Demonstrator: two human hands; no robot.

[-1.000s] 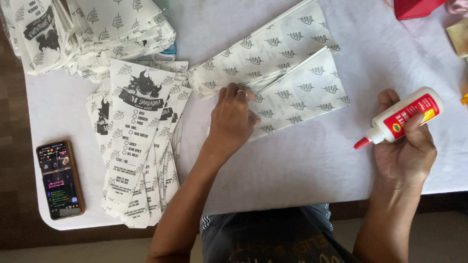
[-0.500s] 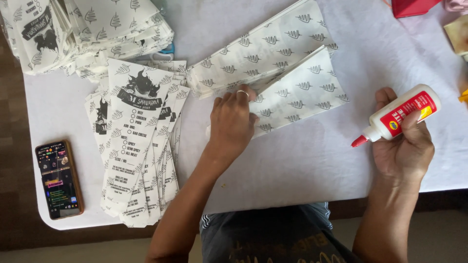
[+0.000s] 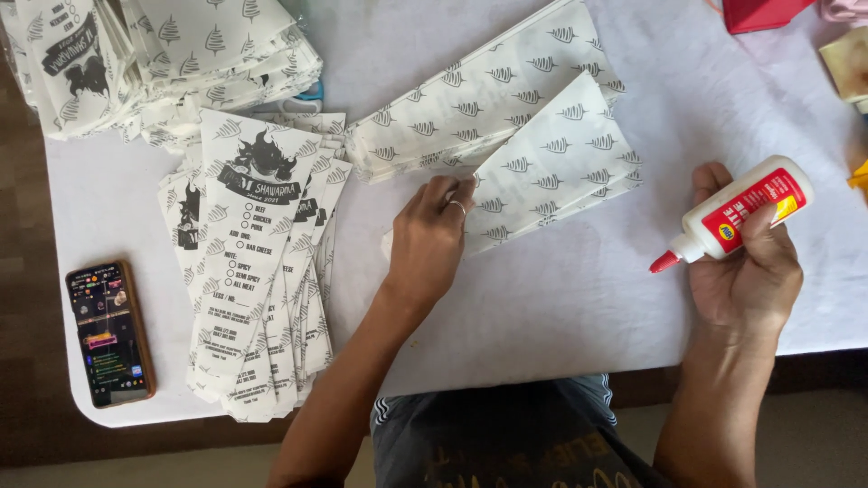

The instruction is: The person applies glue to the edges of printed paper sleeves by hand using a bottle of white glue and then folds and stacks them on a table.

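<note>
Left hand (image 3: 432, 237) pinches paper flap (image 3: 542, 172) edge; right hand (image 3: 746, 262) grips glue bottle (image 3: 737, 213), nozzle pointing left toward flap, apart.

One glue bottle (image 3: 743, 215), one phone (image 3: 109, 333), three paper-bag stacks (image 3: 258, 271).
</note>
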